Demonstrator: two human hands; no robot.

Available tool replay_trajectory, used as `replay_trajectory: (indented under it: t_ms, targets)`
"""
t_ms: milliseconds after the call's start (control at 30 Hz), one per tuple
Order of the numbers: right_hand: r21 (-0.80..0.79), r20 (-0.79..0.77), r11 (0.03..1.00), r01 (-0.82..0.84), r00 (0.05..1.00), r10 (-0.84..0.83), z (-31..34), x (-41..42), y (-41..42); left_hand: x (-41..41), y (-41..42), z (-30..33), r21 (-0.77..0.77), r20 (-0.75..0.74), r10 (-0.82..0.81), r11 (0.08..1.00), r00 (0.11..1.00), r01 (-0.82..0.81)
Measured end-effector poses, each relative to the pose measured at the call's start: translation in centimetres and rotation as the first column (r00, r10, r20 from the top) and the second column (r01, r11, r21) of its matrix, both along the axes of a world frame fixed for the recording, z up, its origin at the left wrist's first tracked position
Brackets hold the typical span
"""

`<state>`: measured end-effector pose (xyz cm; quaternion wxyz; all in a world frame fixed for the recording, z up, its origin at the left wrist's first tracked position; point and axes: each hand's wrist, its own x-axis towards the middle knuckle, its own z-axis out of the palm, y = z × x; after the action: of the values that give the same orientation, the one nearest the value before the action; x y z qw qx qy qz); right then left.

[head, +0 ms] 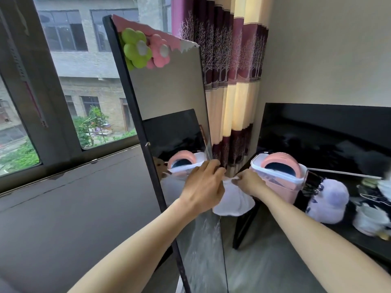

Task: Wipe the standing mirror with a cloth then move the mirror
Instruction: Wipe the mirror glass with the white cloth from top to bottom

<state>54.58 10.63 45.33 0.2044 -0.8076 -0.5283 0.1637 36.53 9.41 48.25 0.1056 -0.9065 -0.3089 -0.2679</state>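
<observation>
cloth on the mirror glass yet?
No, both hands, left and right, hold the white cloth bunched off the mirror's right edge.

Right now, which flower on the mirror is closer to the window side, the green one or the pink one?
The green flower. It sits at the standing mirror's top corner by the dark frame edge nearest the window; the pink flower sits beside it, farther toward the curtain.

Left hand [203,185]: forearm extended from lower left, back of hand up, fingers curled at the right edge of the mirror [169,98], gripping the white cloth [232,199]. Right hand [247,182]: forearm extended from lower right, fingers pinching the cloth's top just right of that edge. The 2 hands nearly touch.
</observation>
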Motion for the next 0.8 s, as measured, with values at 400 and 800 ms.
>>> replay_trajectory:
  t_ms: [400, 800]
  targets:
    - [0.394, -0.269, 0.918, -0.047, 0.949, 0.164, 5.4, 1.0, -4.0, 2.6, 0.4, -0.4, -0.740, 0.296, 0.139, 0.659, 0.945, 0.135]
    - [0.583, -0.516, 0.811, -0.054, 0.746, 0.421, 9.3, 1.6, -5.7, 3.1, 2.0, 1.5, -0.744, 0.536, 0.020, 0.483, 0.844, 0.461]
